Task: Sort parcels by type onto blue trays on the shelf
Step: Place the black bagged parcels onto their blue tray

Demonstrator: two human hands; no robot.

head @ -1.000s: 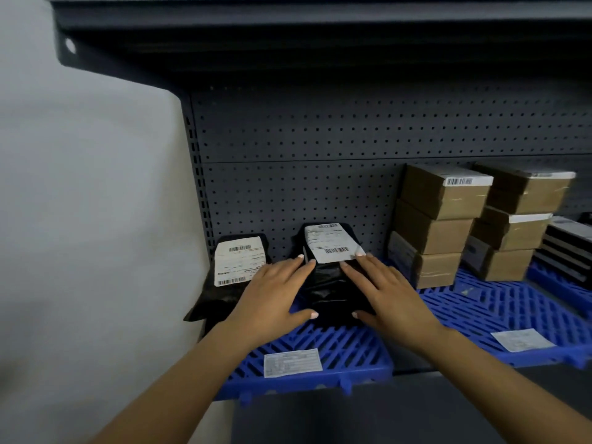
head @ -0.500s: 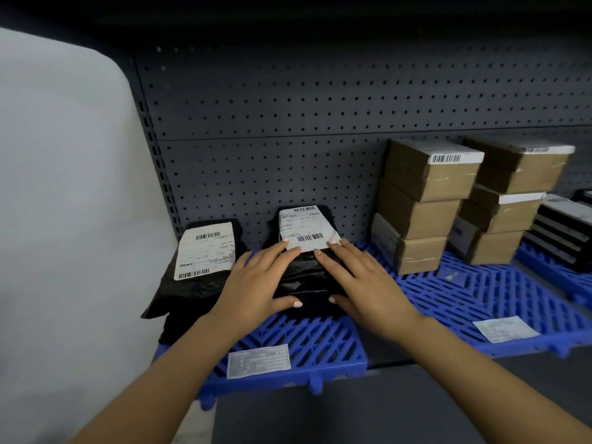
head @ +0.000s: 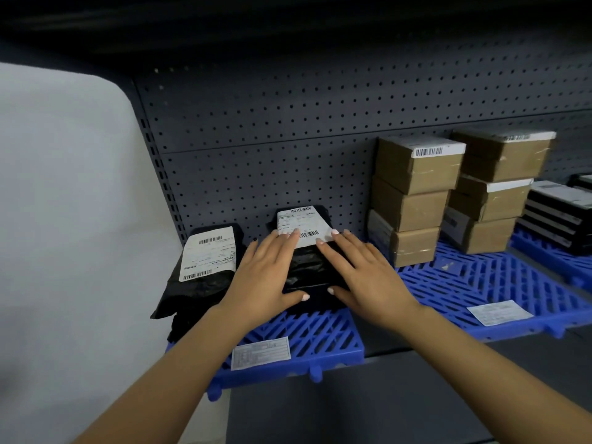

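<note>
Left hand (head: 272,277) and right hand (head: 365,277) rest flat, fingers straight, grip apart, on the black parcel (head: 307,267). The parcel lies on the left blue tray (head: 323,344), right of another black parcel (head: 205,270).

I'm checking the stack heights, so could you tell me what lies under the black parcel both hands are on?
Under the black parcel more black bags show, stacked on the blue tray. The left hand and right hand cover the sides, so no count.

Both arms reach forward, left hand (head: 268,277) and right hand (head: 365,277) flat, fingers (head: 330,254) straight.
</note>
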